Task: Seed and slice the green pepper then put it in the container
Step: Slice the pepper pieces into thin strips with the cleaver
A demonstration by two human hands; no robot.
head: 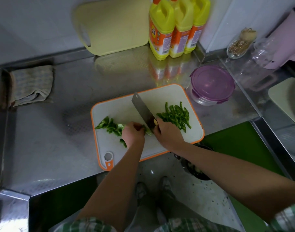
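Observation:
A white cutting board [123, 108] with an orange rim lies on the steel counter. My right hand [166, 133] grips the handle of a cleaver [142, 108], blade down on the board. My left hand [133, 133] holds a green pepper piece [147, 130] with curled fingers, right beside the blade. Several uncut pepper pieces [110, 126] lie left of that hand. A pile of thin pepper strips [176, 115] sits on the board's right side. A clear round container with a purple lid [212, 82] stands behind the board's right corner.
Three yellow bottles [175, 29] and a pale yellow board [113, 25] lean at the back wall. A folded cloth [32, 84] lies at the left. Glass jars [240, 44] stand at the right. A dark bin [197, 169] sits on the floor below.

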